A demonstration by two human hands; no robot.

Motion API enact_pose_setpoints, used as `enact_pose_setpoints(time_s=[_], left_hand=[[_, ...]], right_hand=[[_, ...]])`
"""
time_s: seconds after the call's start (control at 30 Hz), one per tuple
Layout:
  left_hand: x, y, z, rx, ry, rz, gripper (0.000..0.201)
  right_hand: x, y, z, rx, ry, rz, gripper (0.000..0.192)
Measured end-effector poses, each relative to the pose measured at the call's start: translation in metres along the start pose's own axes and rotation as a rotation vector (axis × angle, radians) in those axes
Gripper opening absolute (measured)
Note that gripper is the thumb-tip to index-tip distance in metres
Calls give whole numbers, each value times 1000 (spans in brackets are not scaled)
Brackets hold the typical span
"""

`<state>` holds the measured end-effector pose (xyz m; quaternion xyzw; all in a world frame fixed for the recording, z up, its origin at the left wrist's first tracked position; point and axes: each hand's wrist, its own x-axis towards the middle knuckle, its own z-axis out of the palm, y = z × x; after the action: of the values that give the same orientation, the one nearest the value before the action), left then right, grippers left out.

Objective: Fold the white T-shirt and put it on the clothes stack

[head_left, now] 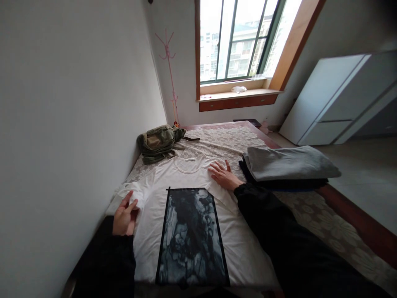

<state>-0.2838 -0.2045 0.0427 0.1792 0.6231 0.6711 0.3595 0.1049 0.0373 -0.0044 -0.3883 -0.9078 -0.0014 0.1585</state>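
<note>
though central, shirt point(189, 180) partly behind sleeve point(268, 219)

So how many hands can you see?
2. The left hand is at one side of the white shirt; the right hand lies spread on its other side, near the folded grey cloth.

Home, coat stand point(168, 53), folded clothes point(290, 163)

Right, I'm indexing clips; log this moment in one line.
left hand: at sleeve of white shirt; right hand: on opposite shoulder; shirt: spread, print up
</note>
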Motion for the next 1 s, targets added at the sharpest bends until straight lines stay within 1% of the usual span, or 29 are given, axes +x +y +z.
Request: enact_pose_setpoints(time_s=[0.03, 0.07, 0.1, 0.13, 0.17, 0.2, 0.23, 0.27, 0.3, 0.33, 0.37, 0.4, 0.47, 0.53, 0.63, 0.7, 0.8, 0.83, 0.9, 1.0], left_hand=[[0, -3, 2, 97, 10, 67, 63], [0, -7, 4, 214, 28, 165, 67], [-2, -10, 6, 351, 46, 294, 69], [-3, -13, 10, 510, 35, 446, 69], [-5, -16, 13, 676, -38, 596, 70], [-7, -20, 17, 835, -173, 730, 72], [-9, -23, 21, 973, -346, 834, 74], [-10, -27, 24, 1079, -517, 903, 77], [-10, -30, 25, 1151, -652, 944, 80], [-10, -32, 26, 1190, -723, 967, 82], [-9, -35, 26, 1201, -731, 975, 84], [-8, -36, 24, 1192, -709, 971, 85], [-5, -38, 19, 1156, -670, 939, 88], [-3, -37, 13, 1129, -652, 922, 90], [-4, -35, 4, 1112, -625, 927, 86], [-6, -34, 0, 1119, -592, 919, 79], [-8, -34, -4, 1148, -558, 921, 63], [-8, -34, -4, 1159, -563, 933, 58], [-9, -34, -5, 1184, -616, 964, 55], [-11, -34, -7, 1204, -733, 1008, 60]], right_hand=[[3, -6, -6, 1, -10, -12, 43], [7, -15, -14, 19, -17, -24, 45], [11, -26, -21, 60, -20, -35, 48], [16, -40, -27, 133, -20, -49, 50], [21, -55, -32, 240, -24, -65, 52], [25, -72, -35, 371, -36, -79, 54], [29, -89, -35, 517, -63, -87, 56], [32, -105, -33, 656, -106, -85, 58], [34, -121, -28, 773, -157, -74, 60], [36, -134, -21, 854, -204, -56, 61], [37, -145, -14, 894, -236, -38, 63], [38, -154, -5, 897, -250, -30, 65], [41, -165, 10, 825, -228, -53, 65], [46, -170, 19, 713, -179, -105, 62], [57, -171, 24, 578, -144, -138, 54], [65, -169, 24, 507, -162, -101, 51], [81, -169, 25, 439, -198, -34, 49], [87, -169, 27, 435, -205, -31, 48], [101, -173, 31, 445, -215, -48, 48], [128, -182, 41, 447, -217, -40, 44]])
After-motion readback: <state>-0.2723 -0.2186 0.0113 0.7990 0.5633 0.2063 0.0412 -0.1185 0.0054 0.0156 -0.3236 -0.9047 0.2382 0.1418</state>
